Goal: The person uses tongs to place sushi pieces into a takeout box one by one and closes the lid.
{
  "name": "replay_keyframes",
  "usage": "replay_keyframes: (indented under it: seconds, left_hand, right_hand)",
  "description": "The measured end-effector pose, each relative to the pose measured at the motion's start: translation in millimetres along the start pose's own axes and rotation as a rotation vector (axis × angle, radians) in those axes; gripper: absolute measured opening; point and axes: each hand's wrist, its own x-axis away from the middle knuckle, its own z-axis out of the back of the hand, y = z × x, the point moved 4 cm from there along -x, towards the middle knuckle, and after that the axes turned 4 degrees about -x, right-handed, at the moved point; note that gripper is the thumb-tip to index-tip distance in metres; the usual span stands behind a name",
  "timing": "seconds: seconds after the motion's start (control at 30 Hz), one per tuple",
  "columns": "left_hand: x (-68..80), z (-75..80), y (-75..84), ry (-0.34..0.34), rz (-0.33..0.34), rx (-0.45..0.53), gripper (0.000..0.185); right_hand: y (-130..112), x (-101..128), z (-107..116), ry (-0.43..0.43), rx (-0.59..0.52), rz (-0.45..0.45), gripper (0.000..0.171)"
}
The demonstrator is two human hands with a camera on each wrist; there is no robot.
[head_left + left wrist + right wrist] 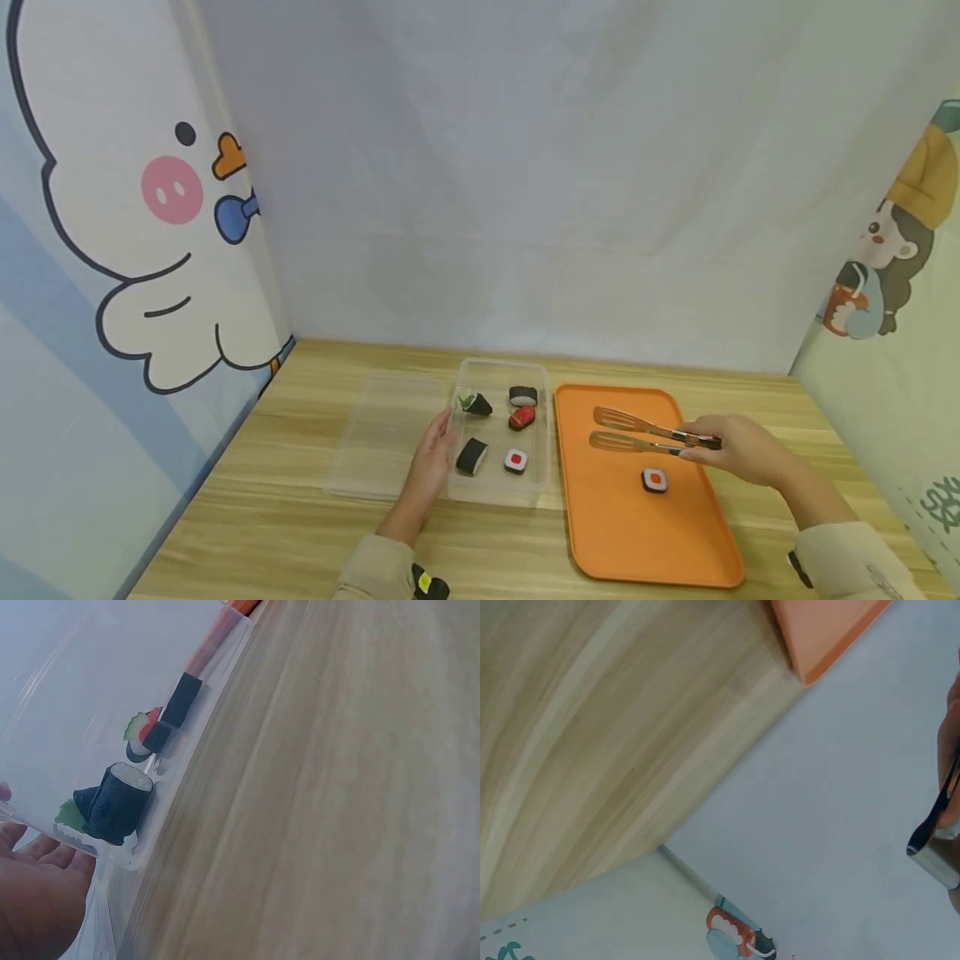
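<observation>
My left hand point(429, 462) holds the left wall of a clear plastic box point(498, 492), fingers along the outside and thumb at the rim. Inside lie several sushi pieces: a cone hand roll point(476, 404), a dark-wrapped piece point(523, 396), a red-topped piece point(522, 417), a black roll point(472, 457) and a white roll with a red centre point(515, 460). My right hand point(738, 450) grips metal tongs point(630, 421) by the handle end. The tongs' two slotted ends are spread apart with nothing between them. They hang over the orange tray point(637, 542), beyond another red-centred sushi roll point(655, 480).
A clear flat lid point(382, 433) lies on the wooden table point(277, 500), left of the box. The tray sits right of the box with a narrow gap between. A pale curtain point(525, 208) closes off the back, and printed cloths hang at both sides.
</observation>
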Motion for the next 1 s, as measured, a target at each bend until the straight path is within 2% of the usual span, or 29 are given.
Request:
replay_keyframes:
  seconds: [0.3, 0.57, 0.87, 1.0]
  left_hand:
    - [1.0, 1.3, -3.5, 0.01, 0.005, 0.0, 0.05]
    - [1.8, 0.6, -0.2, 0.001, -0.002, 0.012, 0.05]
    - [1.8, 0.2, 0.1, -0.001, -0.001, 0.008, 0.05]
    - [2.3, 1.9, -0.9, 0.0, 0.01, -0.004, 0.051]
  right_hand:
    - [22.6, 29.1, -5.1, -0.011, -0.014, -0.043, 0.042]
    - [37.8, 51.1, -6.0, 0.007, -0.032, 0.019, 0.035]
    - [52.2, 71.2, -9.6, -0.008, -0.076, 0.007, 0.03]
    - [55.6, 74.5, -12.8, -0.018, -0.035, -0.053, 0.034]
